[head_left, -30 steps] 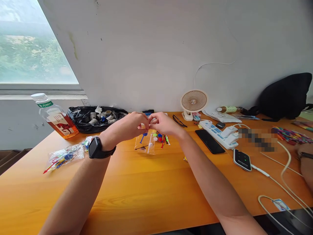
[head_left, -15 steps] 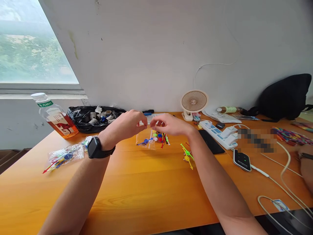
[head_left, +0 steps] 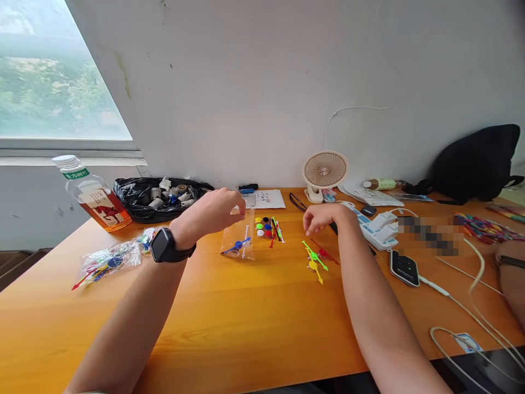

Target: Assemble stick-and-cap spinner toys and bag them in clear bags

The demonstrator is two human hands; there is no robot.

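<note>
From the head camera: half a second ago the hands were almost together over the bag (head_left: pixel 228 236); now the right hand (head_left: pixel 324 217) has swung away to hover just above three loose arrows. That leaves the left hand (head_left: pixel 213 210) with the bag alone, its fingers pinched on the top edge. The right fingers are curled downward with nothing visible in them; I can't tell whether their tips meet.

The bag stands over the desk (head_left: pixel 229 317), left of the discs (head_left: pixel 260 226), its long axis running from the pinch down toward the wearer. Inside, the blue arrow (head_left: pixel 240 245) slants from lower left to upper right, while the white arrow (head_left: pixel 246 235) runs nearly straight up. Out on the desk, the green arrow (head_left: pixel 315 256) and yellow arrow (head_left: pixel 314 266) point nearward and right, yellow more steeply; the red arrow (head_left: pixel 322 253) slants the same way.
</note>
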